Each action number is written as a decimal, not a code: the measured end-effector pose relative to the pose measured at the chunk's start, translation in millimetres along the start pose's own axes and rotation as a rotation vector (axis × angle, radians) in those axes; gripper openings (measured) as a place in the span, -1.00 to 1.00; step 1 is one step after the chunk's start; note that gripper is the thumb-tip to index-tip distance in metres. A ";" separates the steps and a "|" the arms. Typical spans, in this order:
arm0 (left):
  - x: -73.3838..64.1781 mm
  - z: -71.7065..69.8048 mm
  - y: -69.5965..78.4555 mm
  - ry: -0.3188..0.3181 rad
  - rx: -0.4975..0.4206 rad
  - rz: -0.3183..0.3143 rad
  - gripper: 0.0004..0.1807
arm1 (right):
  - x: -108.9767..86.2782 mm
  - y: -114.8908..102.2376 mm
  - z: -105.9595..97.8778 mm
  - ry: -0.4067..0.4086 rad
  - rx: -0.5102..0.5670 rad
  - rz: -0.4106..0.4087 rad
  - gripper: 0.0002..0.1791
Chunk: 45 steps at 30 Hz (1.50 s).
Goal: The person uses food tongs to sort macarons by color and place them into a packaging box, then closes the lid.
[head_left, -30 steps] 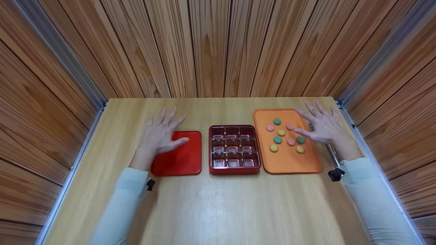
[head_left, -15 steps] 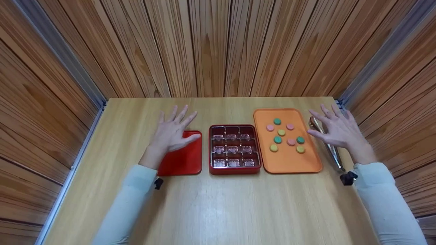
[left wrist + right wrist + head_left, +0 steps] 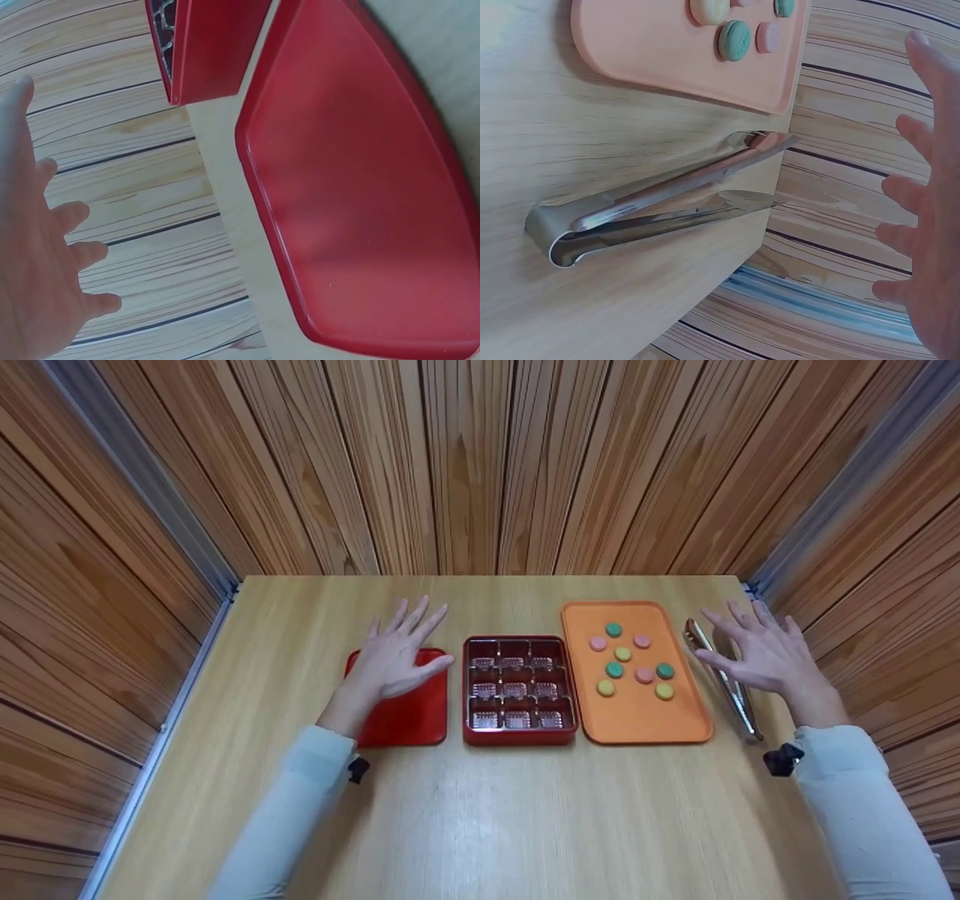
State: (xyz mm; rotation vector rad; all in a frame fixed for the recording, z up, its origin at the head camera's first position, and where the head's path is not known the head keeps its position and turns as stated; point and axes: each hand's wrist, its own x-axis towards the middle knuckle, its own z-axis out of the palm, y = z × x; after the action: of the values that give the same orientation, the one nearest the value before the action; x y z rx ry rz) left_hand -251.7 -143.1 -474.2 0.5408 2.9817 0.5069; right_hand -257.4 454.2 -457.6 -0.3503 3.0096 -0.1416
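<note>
My left hand (image 3: 394,661) hovers with spread fingers over a red square lid (image 3: 411,709), holding nothing. In the left wrist view that lid (image 3: 360,187) lies below the hand (image 3: 37,262), apart from it. My right hand (image 3: 769,656), also spread and holding nothing, is above metal tongs (image 3: 724,679) and hides part of them. The right wrist view shows the tongs (image 3: 652,195) lying on the table, their arms apart, clear of the hand (image 3: 934,210). Between the hands sit a red box (image 3: 520,737) with a compartmented insert and an orange tray (image 3: 645,724) of macarons (image 3: 622,654).
The macarons on the tray are green, pink and yellow. Lid, box and tray stand in a row on a wooden table (image 3: 525,825). Wood-plank walls (image 3: 480,465) rise behind and at both sides, with metal rails (image 3: 180,660) along the table's sides.
Both hands have shifted to the right, fingers still spread. The right hand has moved off the tray's edge, and more of the tongs shows. The objects on the table stay in place.
</note>
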 end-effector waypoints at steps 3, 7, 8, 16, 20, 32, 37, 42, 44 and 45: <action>0.0 2.1 1.4 0.005 -0.055 -0.005 0.01 | 2.2 2.6 0.6 0.004 0.009 0.007 0.02; 0.8 6.4 4.2 0.026 -0.170 -0.019 0.01 | 5.3 7.2 2.1 0.025 0.039 0.039 0.02; 1.0 7.9 4.9 0.034 -0.206 -0.017 0.01 | 6.1 8.4 2.9 0.031 0.054 0.053 0.02; -1.5 22.8 11.5 0.084 -0.484 -0.014 0.04 | 8.0 15.5 12.2 0.054 0.118 0.144 0.11; -2.6 30.1 14.5 0.080 -0.593 -0.033 0.05 | 6.4 16.0 19.1 0.060 0.127 0.150 0.15; -8.6 64.0 23.7 0.036 -0.736 -0.085 0.13 | -1.5 22.9 49.1 0.043 0.188 0.168 0.21; -9.9 76.0 26.2 0.017 -0.770 -0.113 0.13 | -2.0 28.8 56.3 0.001 0.214 0.203 0.23; -11.4 86.2 27.5 0.005 -0.761 -0.133 0.18 | -3.0 32.2 61.3 -0.037 0.242 0.232 0.24; -13.1 88.8 27.7 0.006 -0.756 -0.139 0.19 | -3.0 32.6 62.7 -0.043 0.243 0.239 0.25; -14.4 89.5 28.0 0.007 -0.765 -0.146 0.18 | -2.8 32.9 63.5 -0.045 0.248 0.242 0.25</action>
State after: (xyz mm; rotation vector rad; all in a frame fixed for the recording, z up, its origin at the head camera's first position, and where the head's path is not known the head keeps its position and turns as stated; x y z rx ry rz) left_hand -217.7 -95.9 -549.1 0.2364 2.4998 1.5091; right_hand -254.5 481.6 -523.6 0.0340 2.9124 -0.4710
